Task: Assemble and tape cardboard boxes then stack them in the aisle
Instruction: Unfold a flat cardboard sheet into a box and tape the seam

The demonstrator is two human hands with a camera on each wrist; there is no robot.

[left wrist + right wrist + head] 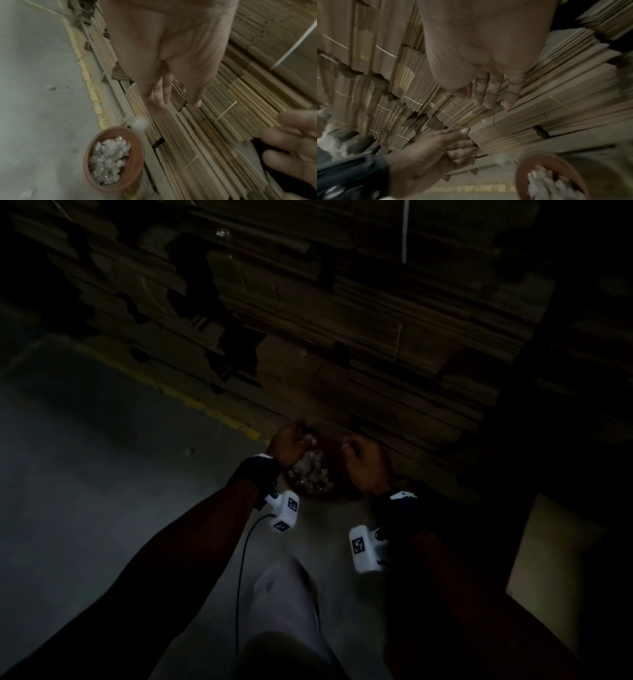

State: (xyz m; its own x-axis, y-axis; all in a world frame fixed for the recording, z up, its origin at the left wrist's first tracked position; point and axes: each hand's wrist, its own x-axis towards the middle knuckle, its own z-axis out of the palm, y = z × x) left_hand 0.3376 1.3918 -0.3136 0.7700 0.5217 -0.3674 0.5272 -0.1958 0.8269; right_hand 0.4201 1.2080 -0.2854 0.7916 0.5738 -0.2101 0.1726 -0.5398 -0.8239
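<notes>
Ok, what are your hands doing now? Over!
Left hand and right hand open, holding nothing. Flat cardboard stacks untouched. Brown bowl of white wads on the floor below.

Visibility limits: dark head view, blurred wrist views.

Head view is underlit; the cardboard stack [342,313] shows little detail and the bowl [337,494] is partly covered by both hands. A white scrap [139,123] above the bowl is motion-blurred; its nature cannot be told. The right hand [291,148] is blurred and cut by the left-wrist frame edge. The bowl's contents [108,161] are unidentifiable.
</notes>
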